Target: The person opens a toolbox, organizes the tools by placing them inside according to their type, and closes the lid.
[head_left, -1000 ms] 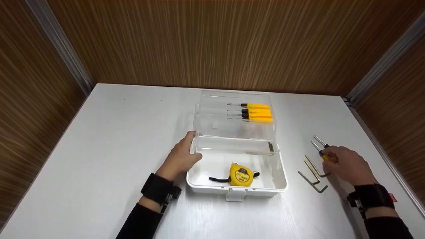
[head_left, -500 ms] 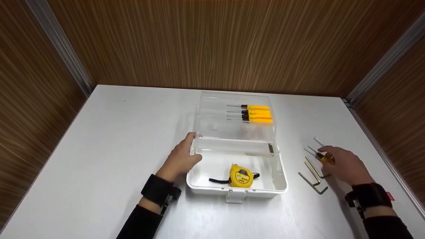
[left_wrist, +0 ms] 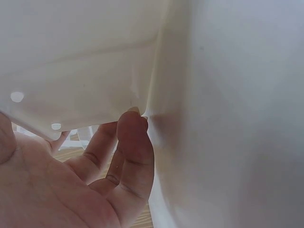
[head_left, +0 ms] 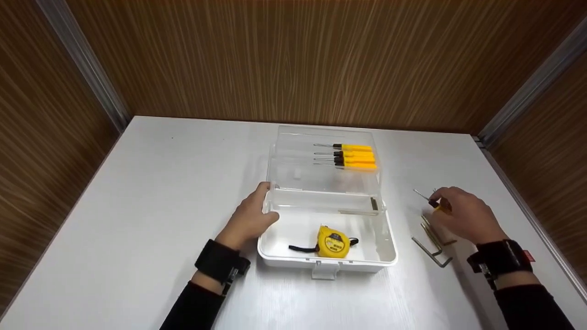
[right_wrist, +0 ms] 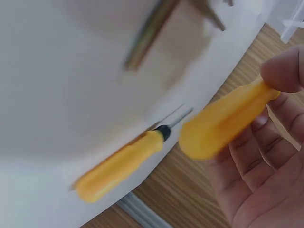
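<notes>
Left hand (head_left: 250,220) grips toolbox (head_left: 326,256) corner; right hand (head_left: 463,215) pinches screwdriver (head_left: 429,200) above hex keys (head_left: 433,240)

A small yellow-handled screwdriver with a black collar and thin metal shaft (head_left: 429,200) is lifted clear of the white table, shaft pointing left toward the open clear-lidded white plastic toolbox (head_left: 383,256), near three bent metal hex keys (head_left: 433,243)
</notes>
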